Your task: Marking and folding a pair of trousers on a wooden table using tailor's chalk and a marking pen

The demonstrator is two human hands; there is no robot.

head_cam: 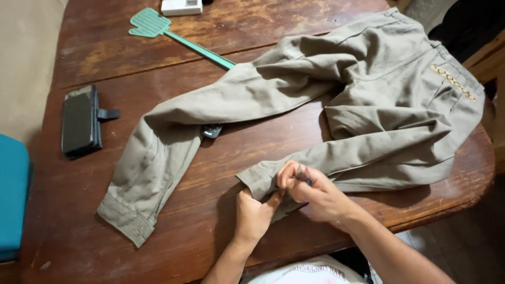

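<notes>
Our right hand (315, 193) has its fingers curled shut, pinching a small dark slender object (304, 178) between thumb and fingertips, too small for us to tell what it is, pressed against the cuff of the nearer sleeve. Our left hand (253, 213) sits just beside and below it, fingers closed on that same cuff (259, 179), gripping the fabric from underneath so the two hands touch at the fingertips. The cuff belongs to a khaki-olive long-sleeved cotton shirt (379, 105) that lies spread and rumpled away from our fingers, its body bunched up to the far right, where a patterned embroidered strip (453, 82) runs close to the table's right edge. The other sleeve (158, 158) stretches far to the left of our fingers, ending in a buttoned cuff near the front edge. Between the two sleeves, just left of our fingers, we have an open patch of the worn dark-brown wooden table (210, 173), and more bare wood beyond the left sleeve. A small black object (212, 131) peeks from under that sleeve. Well away to the far left lies a black rectangular phone in a case (80, 121). Far ahead of our fingers, a teal plastic fly swatter (158, 29) slides its handle under the shirt, and a white box (181, 6) sits at the far edge. A teal cushion (11, 194) borders the table's left side.
</notes>
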